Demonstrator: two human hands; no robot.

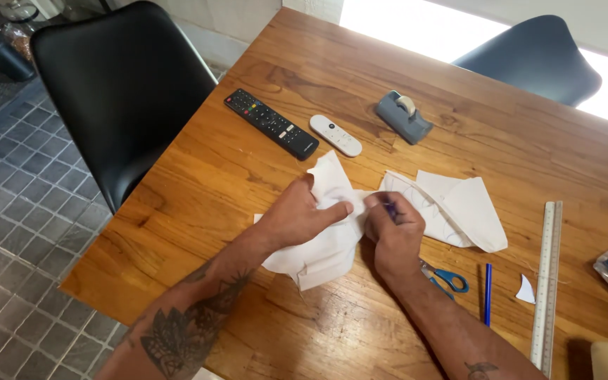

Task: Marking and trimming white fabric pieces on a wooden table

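Head view shows a crumpled white paper sheet (pixel 321 243) lying near the middle of the wooden counter (pixel 248 176), a little toward its left edge; the left hand (pixel 297 214) presses flat on the sheet, fingers spread, grip open; the right hand (pixel 392 232) is closed around a blue pen (pixel 390 209) whose tip meets the paper; a second folded white paper (pixel 459 207) touches the first on its right; blue-handled scissors (pixel 448 278) lie just beside the right wrist, then a blue pencil (pixel 488 292), a small paper scrap (pixel 526 290) and a metal ruler (pixel 547 281) toward the right edge; farther back sit a black remote (pixel 271 123), a white remote (pixel 336 135) and a grey tape dispenser (pixel 404 117).
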